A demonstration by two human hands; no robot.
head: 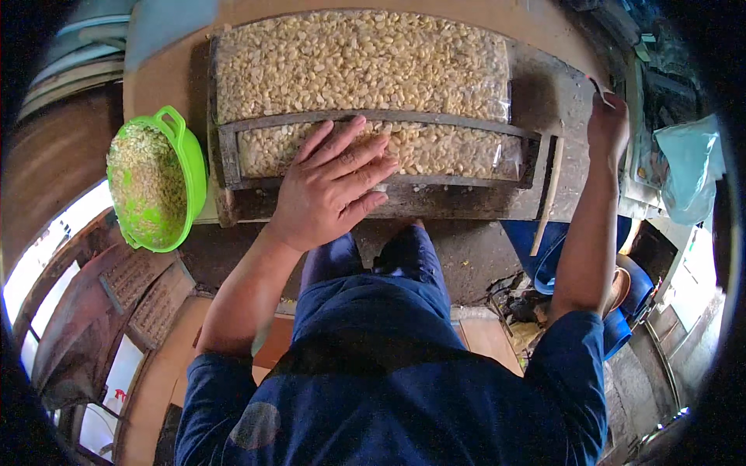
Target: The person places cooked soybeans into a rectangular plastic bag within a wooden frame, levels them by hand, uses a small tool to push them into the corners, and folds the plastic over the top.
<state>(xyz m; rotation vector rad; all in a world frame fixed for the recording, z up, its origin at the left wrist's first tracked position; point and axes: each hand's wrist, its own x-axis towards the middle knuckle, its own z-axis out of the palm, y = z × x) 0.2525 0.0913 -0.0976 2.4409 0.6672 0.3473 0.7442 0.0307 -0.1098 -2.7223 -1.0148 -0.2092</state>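
Note:
Pale split beans fill a clear plastic bag [361,64] that lies flat on the bench, with the front part inside a wooden frame [373,116]. My left hand [335,180] lies palm down over the frame's front section, its fingers slightly spread across the beans and the upper rail. Out to the right, my right hand [608,125] is closed around a slim, bent tool [597,87] with a small reddish tip; its exact kind is unclear. Below that hand a narrow wooden stick [548,195] rests over the bench edge, to the right of the frame.
A lime-green plastic basket [192,180] with bean residue inside stands left of the frame. A pale blue plastic bag [690,169] hangs at the right. Blue plastic containers [635,285] sit below the wooden bench [565,110].

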